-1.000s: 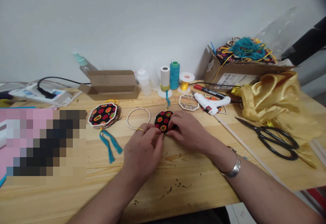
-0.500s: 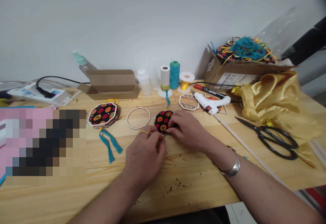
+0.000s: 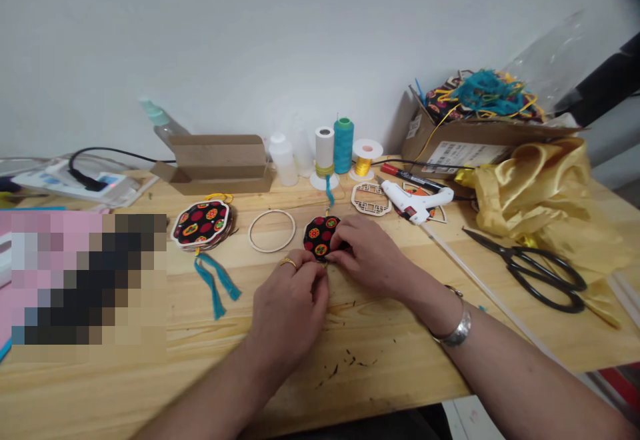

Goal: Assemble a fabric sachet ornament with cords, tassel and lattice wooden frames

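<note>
A small round black fabric piece [image 3: 319, 235] with red and yellow dots lies on the wooden table [image 3: 400, 333], a teal cord running from its top. My right hand [image 3: 373, 257] rests on its right edge with fingers curled and pressing it. My left hand [image 3: 290, 303], wearing a gold ring, is pinched closed just below the piece's lower edge; what it pinches is hidden. A plain wooden ring [image 3: 272, 231] lies just left of the piece.
A stack of patterned fabric pieces [image 3: 202, 224] with a teal tassel [image 3: 216, 285] lies at left. Thread spools [image 3: 343, 147], a white glue gun [image 3: 417, 201], black scissors [image 3: 545, 277], yellow satin cloth [image 3: 545, 193] and a cardboard box [image 3: 465, 143] stand behind and right.
My left hand has drawn back toward me, away from the fabric piece's lower edge, and stays pinched. My right hand stays on the piece.
</note>
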Tool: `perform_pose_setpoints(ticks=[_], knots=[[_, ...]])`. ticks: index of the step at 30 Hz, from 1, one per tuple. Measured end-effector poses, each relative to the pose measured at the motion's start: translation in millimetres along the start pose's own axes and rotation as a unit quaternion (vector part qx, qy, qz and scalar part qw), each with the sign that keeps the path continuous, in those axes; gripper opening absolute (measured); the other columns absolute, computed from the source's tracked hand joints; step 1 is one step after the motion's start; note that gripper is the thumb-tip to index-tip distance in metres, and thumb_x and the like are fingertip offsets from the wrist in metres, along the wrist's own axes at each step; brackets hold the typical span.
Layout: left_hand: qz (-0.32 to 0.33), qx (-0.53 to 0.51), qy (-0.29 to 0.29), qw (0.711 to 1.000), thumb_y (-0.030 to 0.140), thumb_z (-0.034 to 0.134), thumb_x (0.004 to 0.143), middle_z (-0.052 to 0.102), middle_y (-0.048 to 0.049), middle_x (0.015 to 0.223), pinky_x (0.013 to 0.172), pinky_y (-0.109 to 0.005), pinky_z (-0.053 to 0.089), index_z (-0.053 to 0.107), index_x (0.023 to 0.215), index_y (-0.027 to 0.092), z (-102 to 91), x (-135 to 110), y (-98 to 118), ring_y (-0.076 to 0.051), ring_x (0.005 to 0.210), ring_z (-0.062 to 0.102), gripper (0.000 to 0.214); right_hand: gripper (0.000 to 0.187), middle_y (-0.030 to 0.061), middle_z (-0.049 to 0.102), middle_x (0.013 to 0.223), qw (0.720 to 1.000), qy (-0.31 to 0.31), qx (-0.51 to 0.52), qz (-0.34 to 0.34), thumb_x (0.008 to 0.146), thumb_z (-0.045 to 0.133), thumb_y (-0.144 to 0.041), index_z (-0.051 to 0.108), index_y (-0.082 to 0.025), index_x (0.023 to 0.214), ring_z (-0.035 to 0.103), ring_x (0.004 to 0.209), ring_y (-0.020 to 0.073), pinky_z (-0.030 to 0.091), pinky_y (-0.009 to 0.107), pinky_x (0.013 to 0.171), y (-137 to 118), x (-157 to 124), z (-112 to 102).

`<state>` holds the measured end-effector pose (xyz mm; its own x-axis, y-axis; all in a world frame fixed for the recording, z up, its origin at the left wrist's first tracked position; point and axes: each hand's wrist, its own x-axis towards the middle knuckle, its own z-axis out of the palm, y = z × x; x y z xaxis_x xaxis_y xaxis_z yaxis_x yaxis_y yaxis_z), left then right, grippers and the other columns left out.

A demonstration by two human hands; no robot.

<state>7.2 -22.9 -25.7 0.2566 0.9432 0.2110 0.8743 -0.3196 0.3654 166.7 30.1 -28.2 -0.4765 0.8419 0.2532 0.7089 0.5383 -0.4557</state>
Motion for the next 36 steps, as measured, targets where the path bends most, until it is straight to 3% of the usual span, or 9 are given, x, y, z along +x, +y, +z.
perform_pose_setpoints(ticks=[8, 11, 17, 27, 36], knots=[[0.004, -0.076, 0.045, 0.996, 0.020, 0.046, 0.082, 0.063, -0.0067, 0.091, 0.073, -0.033, 0.045, 0.059, 0.079, 0.017, -6.1, 8, -8, -0.019, 0.081, 0.058, 0.014, 0.018, 0.0037, 0.056, 0.079, 1.000, -0.005, 0.007, -0.003, 0.086, 0.052, -0.028, 0.056, -0.016, 0.074, 0.047, 0.078, 0.0154, 0.035, 0.029, 0.071, 0, 1, -2], [-0.011, -0.067, 0.066, 0.996, 0.016, 0.045, 0.082, 0.064, -0.0072, 0.094, 0.077, -0.034, 0.045, 0.059, 0.091, 0.016, -7.4, 10, -11, -0.021, 0.087, 0.058, 0.017, 0.019, 0.0036, 0.056, 0.080, 1.000, -0.003, 0.006, 0.002, 0.085, 0.054, -0.031, 0.056, -0.016, 0.073, 0.047, 0.079, 0.0159, 0.035, 0.029, 0.071, -1, 1, -2], [-0.007, -0.030, 0.054, 0.998, 0.012, 0.045, 0.082, 0.066, -0.0062, 0.093, 0.079, -0.035, 0.045, 0.055, 0.108, 0.016, -3.8, 9, -10, -0.023, 0.092, 0.055, 0.028, 0.020, 0.0037, 0.055, 0.082, 1.000, -0.001, -0.003, 0.017, 0.082, 0.058, -0.034, 0.055, -0.017, 0.073, 0.047, 0.080, 0.0165, 0.034, 0.030, 0.071, -3, 0, -1], [0.008, -0.016, 0.046, 0.999, 0.006, 0.045, 0.078, 0.070, -0.0023, 0.091, 0.076, -0.033, 0.047, 0.054, 0.107, 0.017, -4.3, 8, -7, -0.022, 0.090, 0.054, 0.033, 0.018, 0.0031, 0.055, 0.082, 1.000, 0.002, -0.013, 0.014, 0.078, 0.062, -0.033, 0.053, -0.017, 0.074, 0.046, 0.082, 0.0173, 0.034, 0.029, 0.071, -2, 0, 4], [0.000, 0.009, 0.022, 1.000, 0.007, 0.042, 0.077, 0.068, -0.0054, 0.096, 0.073, -0.034, 0.047, 0.054, 0.108, 0.018, -3.4, 7, -7, -0.023, 0.093, 0.056, 0.035, 0.018, 0.0032, 0.055, 0.082, 1.000, -0.001, 0.005, 0.021, 0.078, 0.062, -0.032, 0.054, -0.017, 0.074, 0.046, 0.081, 0.0167, 0.034, 0.030, 0.072, -1, 1, 3]])
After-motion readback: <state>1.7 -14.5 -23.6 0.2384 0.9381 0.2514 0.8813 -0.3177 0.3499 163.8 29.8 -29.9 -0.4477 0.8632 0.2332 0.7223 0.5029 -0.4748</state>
